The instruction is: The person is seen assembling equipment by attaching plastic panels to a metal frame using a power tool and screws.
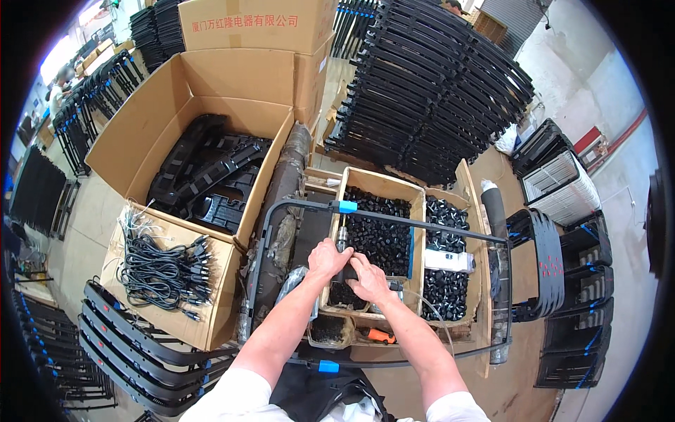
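My left hand and my right hand are closed together around a power screwdriver, metal collar and thin bit pointing away from me. Its grip is mostly hidden by my fingers. A clear hose runs off to the right from beside my right hand. Around my hands lies a large black frame with rounded corners and a blue clip on its far bar. Another blue clip sits on its near bar. Small black parts fill the wooden bin beneath the frame.
To the left, an open carton holds black plastic parts, with bundled black cables on cardboard before it. An orange tool lies near me. Wrapped rollers flank the bench. Stacked black frames stand behind and on both sides.
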The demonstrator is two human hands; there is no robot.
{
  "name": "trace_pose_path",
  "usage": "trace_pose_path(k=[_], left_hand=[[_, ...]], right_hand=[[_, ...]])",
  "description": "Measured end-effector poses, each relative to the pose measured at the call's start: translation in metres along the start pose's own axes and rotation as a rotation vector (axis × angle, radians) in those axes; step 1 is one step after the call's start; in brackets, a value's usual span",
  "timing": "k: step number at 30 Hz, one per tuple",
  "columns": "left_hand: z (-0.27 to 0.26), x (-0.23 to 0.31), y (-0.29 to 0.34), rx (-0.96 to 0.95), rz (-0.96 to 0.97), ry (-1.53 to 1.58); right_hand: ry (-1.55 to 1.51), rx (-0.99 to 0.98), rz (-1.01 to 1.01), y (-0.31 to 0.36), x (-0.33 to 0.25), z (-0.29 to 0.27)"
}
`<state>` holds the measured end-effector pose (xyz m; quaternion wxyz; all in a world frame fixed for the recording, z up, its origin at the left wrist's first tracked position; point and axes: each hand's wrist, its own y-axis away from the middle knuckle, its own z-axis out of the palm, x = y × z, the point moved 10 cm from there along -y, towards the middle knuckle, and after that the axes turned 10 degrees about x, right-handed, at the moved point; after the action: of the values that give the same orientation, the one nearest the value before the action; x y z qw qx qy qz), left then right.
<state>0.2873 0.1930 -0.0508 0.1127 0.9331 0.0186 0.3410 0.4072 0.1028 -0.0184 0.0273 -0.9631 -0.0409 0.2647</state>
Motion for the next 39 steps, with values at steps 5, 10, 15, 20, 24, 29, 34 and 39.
trace_pose_path(k=[5, 10, 15, 20, 24, 29, 34, 39], left_hand=[[-0.001, -0.004, 0.008, 0.04, 0.008, -0.004], [-0.003, -0.004, 0.036, 0.04, 0.024, -0.023], [-0.021, -0.01, 0.119, 0.236, 0.033, 0.193], [-0.04, -0.03, 0.263, 0.114, -0.054, 0.692], [-0.049, -0.069, 0.378, 0.233, -0.03, 0.56], [-0.017, -0.17, 0.465, 0.19, -0.207, 0.48], [0.024, -0.227, 0.475, 0.114, -0.33, 0.513], [0.021, -0.216, 0.458, 0.044, -0.298, 0.433]], right_hand=[[0.009, 0.008, -0.03, 0.007, -0.003, 0.003], [0.008, 0.042, -0.035, 0.034, -0.012, -0.003], [0.022, 0.119, -0.075, 0.104, -0.058, -0.042], [-0.054, 0.222, -0.255, 0.22, -0.136, -0.078], [-0.066, 0.141, -0.234, 0.315, -0.155, -0.041], [-0.156, -0.099, -0.199, 0.401, -0.169, 0.047], [-0.167, -0.25, -0.09, 0.426, -0.167, 0.098], [-0.117, -0.227, 0.017, 0.415, -0.159, 0.096]])
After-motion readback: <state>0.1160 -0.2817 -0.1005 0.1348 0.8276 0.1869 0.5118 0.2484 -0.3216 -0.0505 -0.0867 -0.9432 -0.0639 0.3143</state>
